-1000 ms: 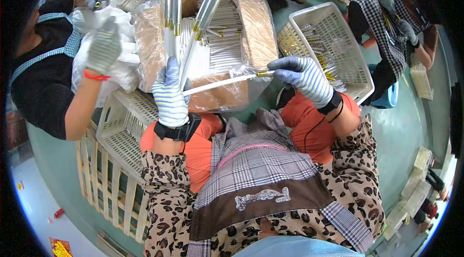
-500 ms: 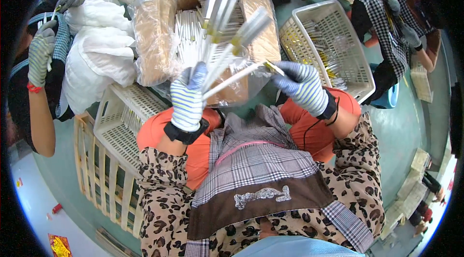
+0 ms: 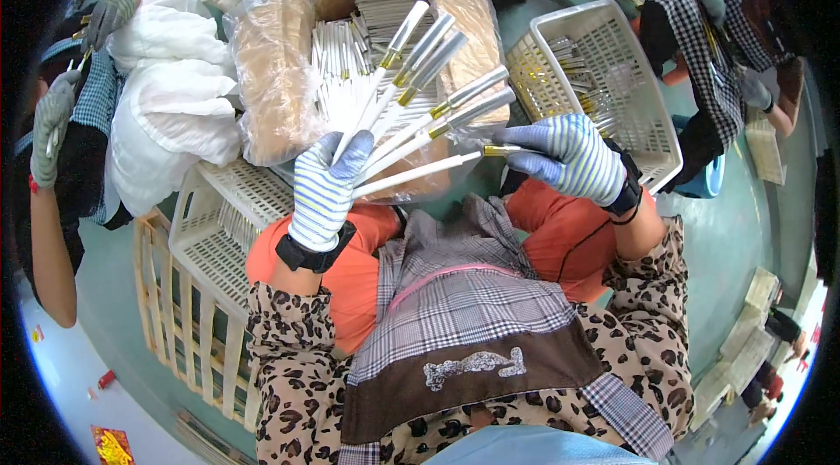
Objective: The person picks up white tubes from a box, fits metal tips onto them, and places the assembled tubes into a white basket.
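Note:
My left hand (image 3: 319,189) wears a striped glove and is closed round a fan of white-handled sticks. Several are brush-like sticks (image 3: 472,90) with gold collars and long silvery-grey ends. The lowest white stick (image 3: 416,176) has a bare, narrowed tip pointing right. In my right hand (image 3: 569,159), gloved alike, the fingers pinch a gold collar piece (image 3: 497,150), whose rear part is hidden in the grip. It lies nearly in line with the bare tip; I cannot tell whether they touch.
A plastic-lined carton (image 3: 271,71) ahead holds many white sticks (image 3: 346,54). At the right, a white crate (image 3: 643,102) contains gold-collared pieces. Another crate (image 3: 188,229) stands at my left, near white cloth bundles (image 3: 166,115). Gloved co-workers' hands (image 3: 52,128) work on both sides.
Both hands have moved slightly outward and the meeting point of stick and gold piece is lower. The blurred fan of sticks is now steadier and spread wider.

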Demonstrator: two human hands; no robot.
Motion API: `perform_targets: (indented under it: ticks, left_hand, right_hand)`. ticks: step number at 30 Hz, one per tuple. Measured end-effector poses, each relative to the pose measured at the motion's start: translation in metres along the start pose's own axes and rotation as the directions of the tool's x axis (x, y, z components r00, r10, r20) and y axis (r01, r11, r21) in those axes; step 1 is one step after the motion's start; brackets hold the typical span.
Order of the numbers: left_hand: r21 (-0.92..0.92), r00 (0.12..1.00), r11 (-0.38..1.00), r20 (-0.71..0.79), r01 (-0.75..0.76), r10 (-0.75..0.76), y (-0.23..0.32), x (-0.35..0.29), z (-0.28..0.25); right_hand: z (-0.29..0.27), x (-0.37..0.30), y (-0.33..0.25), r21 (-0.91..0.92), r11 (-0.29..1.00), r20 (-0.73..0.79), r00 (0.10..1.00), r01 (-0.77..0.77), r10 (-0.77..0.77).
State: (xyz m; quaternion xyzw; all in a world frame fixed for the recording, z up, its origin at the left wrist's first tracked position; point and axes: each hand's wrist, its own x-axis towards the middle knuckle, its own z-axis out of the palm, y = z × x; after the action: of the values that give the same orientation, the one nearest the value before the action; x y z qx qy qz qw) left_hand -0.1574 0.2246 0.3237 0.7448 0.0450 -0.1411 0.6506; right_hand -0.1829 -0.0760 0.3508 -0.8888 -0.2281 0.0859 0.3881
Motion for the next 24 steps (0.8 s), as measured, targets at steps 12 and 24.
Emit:
perform_targets:
  ticks: [12, 24]
  left_hand:
    - [0.040, 0.999, 0.999, 0.047, 0.025, -0.027, 0.001, -0.001, -0.001]
    - [0.057, 0.986, 0.998, 0.162, 0.026, -0.035, 0.005, -0.005, -0.002]
  right_hand:
    - [0.003, -0.005, 0.011, -0.018, 0.997, 0.093, 0.993, 0.070, -0.068]
    - [0.005, -0.001, 0.017, -0.001, 0.974, 0.062, 0.972, 0.227, -0.226]
